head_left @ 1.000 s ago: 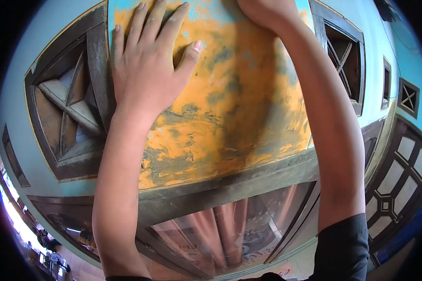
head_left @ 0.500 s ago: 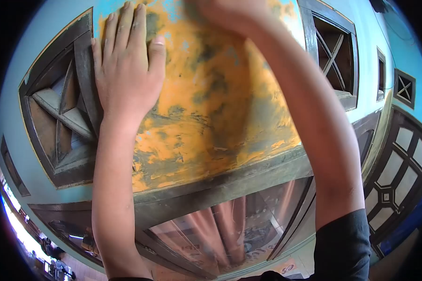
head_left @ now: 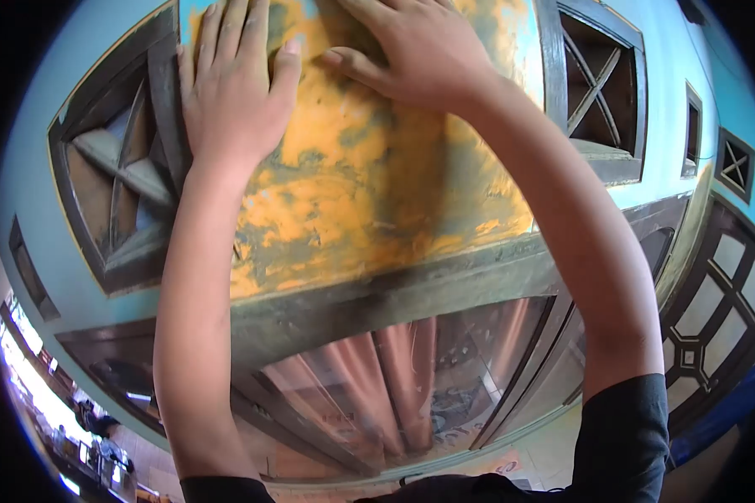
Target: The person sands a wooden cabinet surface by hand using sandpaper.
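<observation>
In the head view, a wall panel [head_left: 327,197] shows patchy orange and grey-green with bits of blue near the top. My left hand [head_left: 239,105] lies flat against its upper left part, palm to the surface, fingers stretched upward and thumb apart. To its right, my right hand [head_left: 432,63] is on the same panel with the thumb held out to the side. The tips of both hands' fingers reach or pass the top edge of the view. No tool shows in either hand; whatever is under the right palm is hidden.
Dark framed vents with crossed slats flank the panel, a left vent [head_left: 122,172] and a right vent [head_left: 596,88]. Below runs a wooden beam [head_left: 386,272] over a glass pane with a pinkish curtain [head_left: 369,369]. A panelled door [head_left: 713,310] stands at far right.
My right hand, blurred at the top edge before, has come lower and now shows its thumb and palm back. My left hand stays flat on the panel. The view has shifted slightly upward.
</observation>
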`<action>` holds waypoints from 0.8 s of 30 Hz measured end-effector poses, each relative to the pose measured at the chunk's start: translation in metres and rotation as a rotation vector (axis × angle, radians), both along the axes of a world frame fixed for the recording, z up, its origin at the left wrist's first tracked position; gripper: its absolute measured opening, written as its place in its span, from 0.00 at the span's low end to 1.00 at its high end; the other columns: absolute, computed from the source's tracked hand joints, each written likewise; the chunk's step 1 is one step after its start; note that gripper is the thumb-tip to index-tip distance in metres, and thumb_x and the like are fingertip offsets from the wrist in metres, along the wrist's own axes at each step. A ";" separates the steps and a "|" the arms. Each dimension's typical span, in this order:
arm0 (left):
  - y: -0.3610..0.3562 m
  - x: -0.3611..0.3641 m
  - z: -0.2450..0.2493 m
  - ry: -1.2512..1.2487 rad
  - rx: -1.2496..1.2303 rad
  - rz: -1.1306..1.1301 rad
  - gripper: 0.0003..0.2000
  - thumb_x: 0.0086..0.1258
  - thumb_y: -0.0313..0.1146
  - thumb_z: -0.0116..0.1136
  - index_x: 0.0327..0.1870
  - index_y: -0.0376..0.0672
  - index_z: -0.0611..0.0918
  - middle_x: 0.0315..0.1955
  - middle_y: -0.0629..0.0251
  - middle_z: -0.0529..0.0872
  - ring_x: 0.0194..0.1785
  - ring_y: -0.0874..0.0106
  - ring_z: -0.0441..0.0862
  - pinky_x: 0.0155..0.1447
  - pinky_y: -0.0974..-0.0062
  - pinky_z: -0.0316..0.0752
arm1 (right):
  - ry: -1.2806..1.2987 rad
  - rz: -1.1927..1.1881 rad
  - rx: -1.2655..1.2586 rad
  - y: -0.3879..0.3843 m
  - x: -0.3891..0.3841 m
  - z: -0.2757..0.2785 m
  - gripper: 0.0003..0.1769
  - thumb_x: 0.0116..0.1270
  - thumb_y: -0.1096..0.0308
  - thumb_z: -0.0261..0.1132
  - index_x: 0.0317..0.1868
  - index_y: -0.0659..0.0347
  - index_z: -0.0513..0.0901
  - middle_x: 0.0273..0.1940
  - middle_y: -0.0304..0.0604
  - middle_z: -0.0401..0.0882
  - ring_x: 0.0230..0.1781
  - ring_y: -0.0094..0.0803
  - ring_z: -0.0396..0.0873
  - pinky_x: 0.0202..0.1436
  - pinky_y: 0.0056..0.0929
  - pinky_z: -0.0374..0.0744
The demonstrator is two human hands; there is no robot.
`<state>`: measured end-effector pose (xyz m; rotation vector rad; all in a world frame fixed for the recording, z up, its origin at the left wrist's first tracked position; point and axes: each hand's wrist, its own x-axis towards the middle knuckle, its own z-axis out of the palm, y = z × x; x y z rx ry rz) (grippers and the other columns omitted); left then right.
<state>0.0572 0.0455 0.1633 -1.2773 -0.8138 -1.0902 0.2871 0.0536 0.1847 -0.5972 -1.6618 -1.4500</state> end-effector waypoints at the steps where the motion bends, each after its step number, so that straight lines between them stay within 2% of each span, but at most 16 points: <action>1: -0.009 0.009 0.000 -0.035 -0.044 0.042 0.32 0.81 0.47 0.48 0.83 0.47 0.62 0.84 0.57 0.57 0.87 0.55 0.49 0.87 0.50 0.41 | -0.041 0.058 -0.162 -0.031 0.005 -0.008 0.45 0.78 0.47 0.59 0.84 0.64 0.55 0.84 0.58 0.52 0.87 0.49 0.48 0.88 0.49 0.50; 3: -0.020 0.018 -0.002 -0.073 -0.099 0.093 0.32 0.81 0.40 0.47 0.83 0.38 0.59 0.84 0.53 0.55 0.87 0.53 0.47 0.89 0.56 0.40 | -0.176 0.004 -0.213 -0.041 0.020 -0.007 0.46 0.73 0.53 0.64 0.83 0.64 0.56 0.84 0.56 0.55 0.86 0.47 0.51 0.88 0.46 0.52; 5: -0.024 0.022 -0.006 -0.073 -0.132 0.062 0.33 0.82 0.41 0.46 0.84 0.38 0.57 0.84 0.53 0.55 0.87 0.53 0.47 0.88 0.55 0.41 | -0.236 -0.055 -0.232 -0.050 0.030 -0.016 0.45 0.69 0.63 0.66 0.82 0.65 0.59 0.83 0.52 0.59 0.85 0.42 0.55 0.87 0.41 0.55; 8: -0.054 0.034 -0.015 -0.101 -0.246 -0.034 0.33 0.83 0.42 0.45 0.84 0.38 0.57 0.84 0.53 0.54 0.87 0.53 0.48 0.88 0.54 0.43 | -0.311 -0.054 -0.084 -0.029 0.044 -0.020 0.40 0.71 0.63 0.64 0.81 0.60 0.64 0.81 0.46 0.64 0.84 0.40 0.57 0.87 0.45 0.55; 11: -0.059 0.047 -0.010 -0.069 -0.352 -0.174 0.32 0.83 0.42 0.44 0.83 0.38 0.59 0.84 0.53 0.55 0.86 0.53 0.50 0.88 0.53 0.47 | -0.320 0.014 -0.036 -0.032 0.052 -0.022 0.31 0.73 0.63 0.62 0.76 0.54 0.74 0.79 0.40 0.69 0.83 0.38 0.58 0.87 0.50 0.53; 14: -0.074 0.079 -0.014 0.131 -0.327 -0.263 0.31 0.83 0.43 0.42 0.82 0.38 0.60 0.83 0.51 0.55 0.86 0.53 0.52 0.87 0.51 0.48 | -0.207 -0.134 -0.154 -0.037 0.048 -0.021 0.25 0.74 0.58 0.62 0.69 0.50 0.82 0.77 0.36 0.73 0.83 0.39 0.58 0.87 0.52 0.51; 16: -0.061 0.095 -0.009 0.265 -0.318 -0.271 0.32 0.84 0.45 0.41 0.82 0.37 0.58 0.83 0.50 0.55 0.86 0.52 0.51 0.87 0.51 0.47 | -0.139 -0.026 -0.062 -0.028 0.048 -0.024 0.24 0.74 0.56 0.63 0.66 0.53 0.84 0.77 0.41 0.72 0.83 0.43 0.57 0.87 0.52 0.51; 17: -0.053 0.106 -0.008 0.233 -0.335 -0.332 0.33 0.84 0.46 0.40 0.83 0.37 0.57 0.84 0.48 0.53 0.86 0.52 0.48 0.88 0.51 0.45 | -0.108 0.029 -0.018 -0.021 0.047 -0.026 0.24 0.73 0.55 0.64 0.65 0.54 0.86 0.77 0.44 0.71 0.83 0.45 0.57 0.87 0.51 0.51; 18: -0.044 0.117 -0.008 0.201 -0.351 -0.392 0.34 0.84 0.48 0.39 0.84 0.36 0.55 0.84 0.47 0.51 0.87 0.52 0.46 0.88 0.51 0.43 | -0.052 0.055 -0.089 -0.013 0.052 -0.029 0.29 0.75 0.51 0.62 0.70 0.59 0.80 0.77 0.54 0.69 0.83 0.52 0.56 0.87 0.52 0.52; 19: -0.039 0.128 -0.007 0.170 -0.365 -0.455 0.34 0.85 0.49 0.38 0.84 0.36 0.53 0.85 0.46 0.49 0.87 0.51 0.43 0.88 0.51 0.40 | 0.015 0.155 -0.148 0.008 0.056 -0.036 0.24 0.74 0.59 0.62 0.67 0.56 0.81 0.71 0.51 0.75 0.75 0.52 0.66 0.81 0.53 0.62; 20: -0.041 0.140 -0.006 0.042 -0.367 -0.408 0.35 0.85 0.50 0.36 0.84 0.36 0.52 0.85 0.46 0.47 0.88 0.51 0.40 0.89 0.51 0.37 | 0.084 0.255 -0.205 0.024 0.060 -0.038 0.20 0.72 0.67 0.61 0.63 0.54 0.82 0.65 0.49 0.80 0.67 0.52 0.77 0.76 0.53 0.71; 21: -0.044 0.153 -0.007 -0.083 -0.369 -0.364 0.36 0.85 0.51 0.35 0.85 0.36 0.50 0.85 0.45 0.44 0.88 0.51 0.37 0.89 0.51 0.34 | 0.064 0.307 -0.146 0.020 0.060 -0.039 0.18 0.70 0.69 0.62 0.59 0.56 0.83 0.62 0.49 0.82 0.63 0.53 0.79 0.73 0.51 0.74; 23: -0.045 0.154 0.004 -0.169 -0.437 -0.330 0.36 0.86 0.53 0.30 0.85 0.36 0.47 0.85 0.44 0.39 0.88 0.50 0.31 0.89 0.52 0.29 | 0.022 0.408 -0.023 0.004 0.056 -0.050 0.13 0.67 0.73 0.64 0.51 0.59 0.85 0.54 0.49 0.85 0.55 0.53 0.83 0.68 0.48 0.79; 24: -0.045 0.154 0.009 -0.212 -0.471 -0.310 0.36 0.86 0.54 0.27 0.85 0.37 0.46 0.85 0.43 0.36 0.88 0.50 0.28 0.89 0.53 0.26 | 0.030 0.447 -0.027 0.001 0.057 -0.052 0.13 0.66 0.73 0.65 0.51 0.59 0.84 0.55 0.48 0.84 0.57 0.52 0.82 0.71 0.49 0.77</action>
